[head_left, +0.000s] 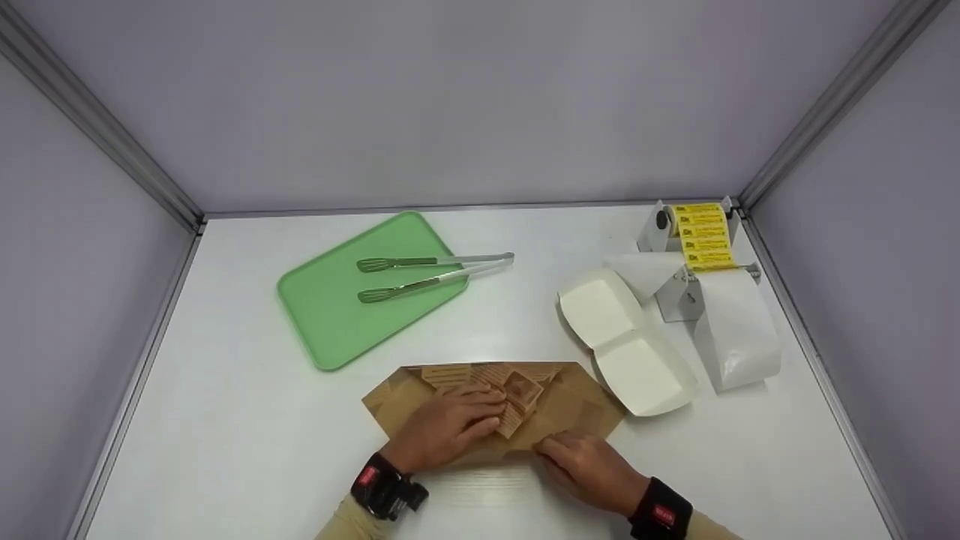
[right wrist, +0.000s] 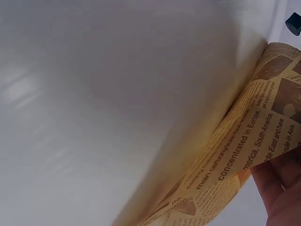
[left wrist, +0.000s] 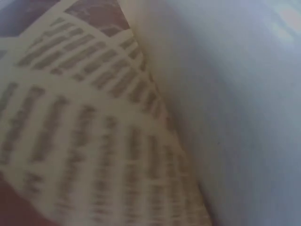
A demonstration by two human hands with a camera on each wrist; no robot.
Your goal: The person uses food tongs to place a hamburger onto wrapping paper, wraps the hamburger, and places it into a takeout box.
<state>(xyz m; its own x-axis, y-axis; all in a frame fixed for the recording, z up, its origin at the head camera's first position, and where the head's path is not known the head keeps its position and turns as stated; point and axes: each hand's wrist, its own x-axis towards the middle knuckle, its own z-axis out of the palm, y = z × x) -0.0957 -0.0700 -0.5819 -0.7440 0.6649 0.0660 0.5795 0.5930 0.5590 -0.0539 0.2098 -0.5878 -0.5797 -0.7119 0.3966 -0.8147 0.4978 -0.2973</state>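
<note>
Brown newspaper-print wrapping paper [head_left: 570, 390] lies on the table in front of me, its far edge folded inward and a printed flap lying on its middle. My left hand [head_left: 450, 424] rests on that flap with its fingers extended. At the near edge, my right hand [head_left: 585, 465] pinches the paper. In the right wrist view, fingers [right wrist: 270, 188] sit at the lifted, curling edge of the printed paper [right wrist: 235, 146]. Blurred printed paper [left wrist: 94, 122] fills much of the left wrist view. Whatever the folds cover is hidden.
Behind the paper, a green tray [head_left: 337, 322] carries metal tongs [head_left: 420, 283], whose handle end overhangs its right side. An open white clamshell box [head_left: 645, 371] stands close to the paper's right corner. Farther right is a label dispenser [head_left: 679, 296] with yellow labels [head_left: 705, 236].
</note>
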